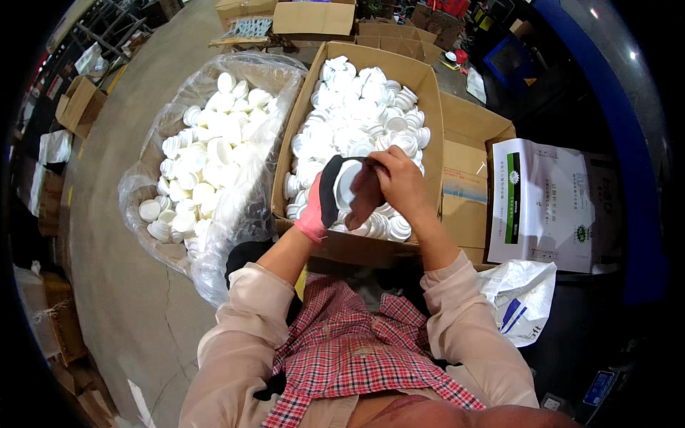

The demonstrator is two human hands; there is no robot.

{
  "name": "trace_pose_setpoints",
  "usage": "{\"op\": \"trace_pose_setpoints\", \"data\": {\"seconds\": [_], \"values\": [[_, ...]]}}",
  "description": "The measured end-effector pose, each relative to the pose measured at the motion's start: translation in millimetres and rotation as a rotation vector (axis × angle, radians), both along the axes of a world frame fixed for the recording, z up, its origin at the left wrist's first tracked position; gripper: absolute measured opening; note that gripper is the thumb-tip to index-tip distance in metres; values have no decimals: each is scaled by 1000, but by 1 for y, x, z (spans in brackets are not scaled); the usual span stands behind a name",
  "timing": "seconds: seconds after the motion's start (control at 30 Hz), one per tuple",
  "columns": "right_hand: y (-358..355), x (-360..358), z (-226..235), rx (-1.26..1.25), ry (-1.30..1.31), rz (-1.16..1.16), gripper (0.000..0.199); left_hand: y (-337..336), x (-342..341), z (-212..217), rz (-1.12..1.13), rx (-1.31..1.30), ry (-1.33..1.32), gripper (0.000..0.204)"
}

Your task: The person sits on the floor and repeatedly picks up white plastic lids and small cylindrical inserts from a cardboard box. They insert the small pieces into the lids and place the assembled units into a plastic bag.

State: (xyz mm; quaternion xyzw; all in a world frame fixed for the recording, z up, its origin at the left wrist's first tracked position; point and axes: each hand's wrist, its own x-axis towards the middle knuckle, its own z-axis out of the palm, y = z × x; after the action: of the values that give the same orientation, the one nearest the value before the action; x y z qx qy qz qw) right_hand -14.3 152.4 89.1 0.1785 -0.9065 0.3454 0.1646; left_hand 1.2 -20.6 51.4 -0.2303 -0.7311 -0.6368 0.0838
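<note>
My left hand (320,202), in a pink and black glove, is closed on a white round plastic part (347,185) with its flat face up. Bare, my right hand (405,180) pinches a dark reddish-brown cloth-like piece (366,194) between thumb and fingers. That limp piece overlaps the right side of the white part; whether it touches is hard to see. Both hands are over the near end of a cardboard box (433,89) heaped with ribbed white plastic parts (357,107). Left of it, a clear plastic bag (153,146) lines another container of cream-white parts (217,139).
An opened cardboard box (464,146) adjoins on the right, beside a white printed carton sheet (542,203). A white plastic sack (521,296) lies nearer me. Several cartons (314,18) stand at the back. Concrete floor (114,235) runs along the left, with a small carton (80,105) at its edge.
</note>
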Motion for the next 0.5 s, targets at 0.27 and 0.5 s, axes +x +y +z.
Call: {"op": "trace_pose_setpoints", "data": {"seconds": [0.27,0.5], "values": [[-16,5,6,-45,252,162,20,7,-1,-2,-110,344,-336,23],[-23,15,-33,-136,-266,10,19,-13,-24,-65,298,174,13,41]]}}
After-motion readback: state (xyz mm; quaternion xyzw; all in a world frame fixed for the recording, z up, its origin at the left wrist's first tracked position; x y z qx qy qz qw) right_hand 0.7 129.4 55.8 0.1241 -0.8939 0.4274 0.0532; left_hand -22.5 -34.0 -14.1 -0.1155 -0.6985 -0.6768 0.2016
